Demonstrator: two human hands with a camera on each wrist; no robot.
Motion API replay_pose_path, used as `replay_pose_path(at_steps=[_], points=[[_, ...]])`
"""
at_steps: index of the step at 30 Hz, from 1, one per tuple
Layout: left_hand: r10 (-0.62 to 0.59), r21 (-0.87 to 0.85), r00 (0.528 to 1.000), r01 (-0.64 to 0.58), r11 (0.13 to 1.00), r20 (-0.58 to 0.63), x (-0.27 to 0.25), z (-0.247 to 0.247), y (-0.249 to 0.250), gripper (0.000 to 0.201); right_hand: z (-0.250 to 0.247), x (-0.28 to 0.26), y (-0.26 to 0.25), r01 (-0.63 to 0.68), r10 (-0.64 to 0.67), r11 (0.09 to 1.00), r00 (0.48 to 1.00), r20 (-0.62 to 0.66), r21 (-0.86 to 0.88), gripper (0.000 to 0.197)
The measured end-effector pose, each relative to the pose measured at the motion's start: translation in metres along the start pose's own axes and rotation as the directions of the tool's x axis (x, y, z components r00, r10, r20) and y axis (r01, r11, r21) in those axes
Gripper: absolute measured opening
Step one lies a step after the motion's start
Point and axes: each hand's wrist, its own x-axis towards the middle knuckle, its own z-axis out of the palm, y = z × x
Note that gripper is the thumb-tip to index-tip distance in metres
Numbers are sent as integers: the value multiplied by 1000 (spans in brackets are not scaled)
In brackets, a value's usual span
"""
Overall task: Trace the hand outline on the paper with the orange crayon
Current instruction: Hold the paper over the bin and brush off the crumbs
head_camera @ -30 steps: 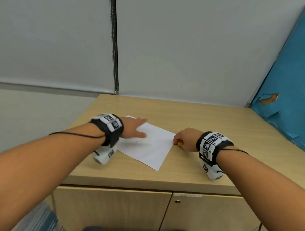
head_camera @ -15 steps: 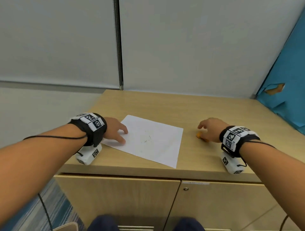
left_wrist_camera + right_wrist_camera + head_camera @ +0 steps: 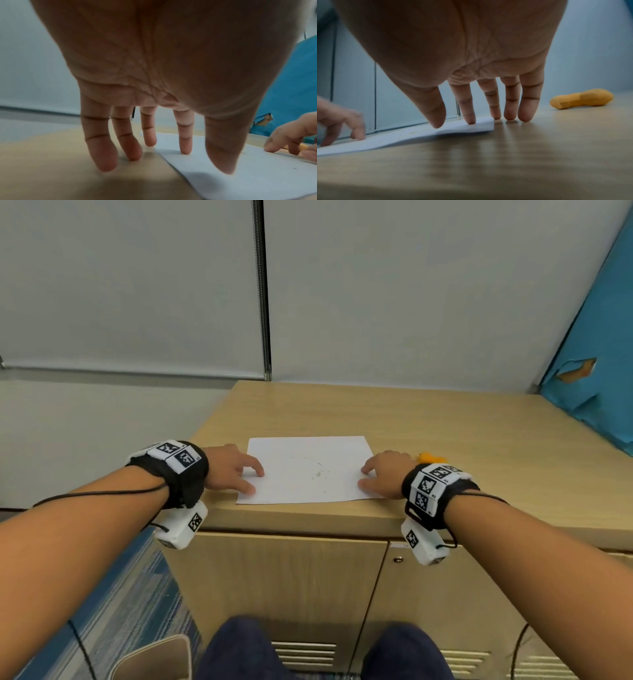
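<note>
A white sheet of paper (image 3: pixel 308 470) lies squared to the front edge of the wooden cabinet top, with faint marks near its middle. My left hand (image 3: pixel 236 472) rests with straight fingers on the paper's left edge; in the left wrist view the index fingertip and thumb of this left hand (image 3: pixel 185 147) touch the paper (image 3: pixel 257 175). My right hand (image 3: pixel 380 474) presses the right edge with spread fingers (image 3: pixel 471 115) on the paper (image 3: pixel 419 134). The peanut-shaped orange crayon (image 3: pixel 580 98) lies loose on the wood behind the right wrist, its tip showing as the crayon (image 3: pixel 430 457).
The wooden cabinet top (image 3: pixel 479 440) runs back to a grey wall with blinds. A torn blue board (image 3: pixel 603 364) leans at the right edge. Cabinet doors (image 3: pixel 274 587) drop below the front edge, and my knees sit under it.
The right hand let go of the crayon and moved left onto the paper's right edge. The paper has been turned square to the cabinet's front edge, with the left hand at its left edge.
</note>
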Motion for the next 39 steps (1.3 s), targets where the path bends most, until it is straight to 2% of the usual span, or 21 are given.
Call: replay_pose_path(at_steps=[6,9,11,13,18,22,25,28,31,35,36,37,39], points=[[-224,-64,972,219,974,-73,-19,17,1,51,4,-4,-14,-99,111,976,992,-54,195,44],[-282,-195,954,258,946,-106,-21,20,8,58,6,-2,-18,-138,161,952,985,-65,275,39],[-302,-203,946,274,940,-119,-23,20,14,62,8,1,-18,-153,196,917,977,-81,368,34],[-313,-158,941,292,943,-130,-23,22,15,68,9,3,-18,-157,213,887,974,-83,435,38],[-338,-109,936,328,938,-94,-15,30,9,78,9,4,-24,-119,165,857,985,-49,502,56],[-384,-247,912,343,906,-143,-21,30,-7,83,12,8,-31,-63,107,845,993,-53,531,56],[-455,-359,869,368,858,-198,-37,32,-28,83,12,11,-39,-25,67,829,996,-53,559,58],[-523,-522,828,360,773,-203,-56,38,-49,79,11,14,-54,14,17,812,999,-49,584,60],[-572,-750,803,274,603,-167,-75,43,-68,68,10,17,-73,52,-21,800,998,-59,598,60],[-550,-934,832,135,331,-75,-100,54,-84,58,12,17,-99,85,-52,752,996,-70,654,60],[-535,-953,842,102,286,-70,-106,57,-87,54,13,17,-104,91,-60,737,996,-70,669,58],[-520,-961,851,74,267,-78,-112,60,-89,51,13,17,-109,93,-67,722,996,-64,686,56],[-491,-959,863,34,283,-114,-125,67,-95,43,15,16,-119,83,-78,654,996,-43,752,49]])
